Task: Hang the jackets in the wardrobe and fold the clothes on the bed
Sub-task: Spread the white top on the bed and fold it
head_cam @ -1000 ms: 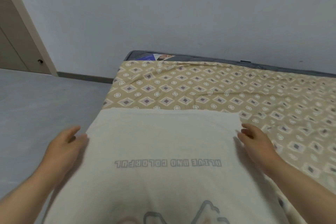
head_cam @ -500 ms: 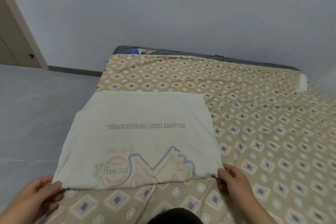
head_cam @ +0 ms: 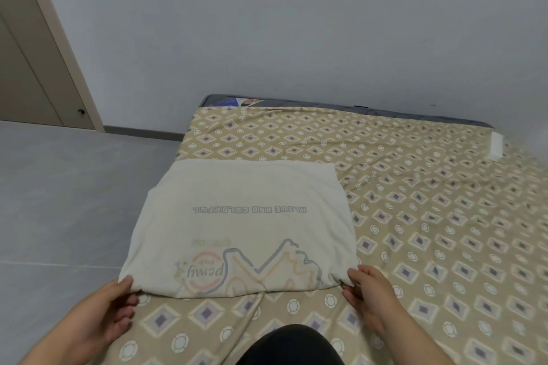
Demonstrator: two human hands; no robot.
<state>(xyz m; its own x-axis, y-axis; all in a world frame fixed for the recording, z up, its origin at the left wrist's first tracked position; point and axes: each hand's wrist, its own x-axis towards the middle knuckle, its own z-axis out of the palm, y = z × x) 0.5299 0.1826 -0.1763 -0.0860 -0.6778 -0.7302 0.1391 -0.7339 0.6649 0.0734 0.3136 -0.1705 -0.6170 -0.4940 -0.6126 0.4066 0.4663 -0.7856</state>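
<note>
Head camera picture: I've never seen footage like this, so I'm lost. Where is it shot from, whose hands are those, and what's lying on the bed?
There is no machine here. A person wears one wide-angle camera on the head, looking forward and down, so you see their own two hands. The bed, in a patterned tan cover, carries a cream shirt, folded into a rectangle, its print upside down to the camera. The left hand pinches its near left corner, the right hand its near right corner. The dark shape at the bottom is probably the person's knee. Grey floor lies to the left.
</note>
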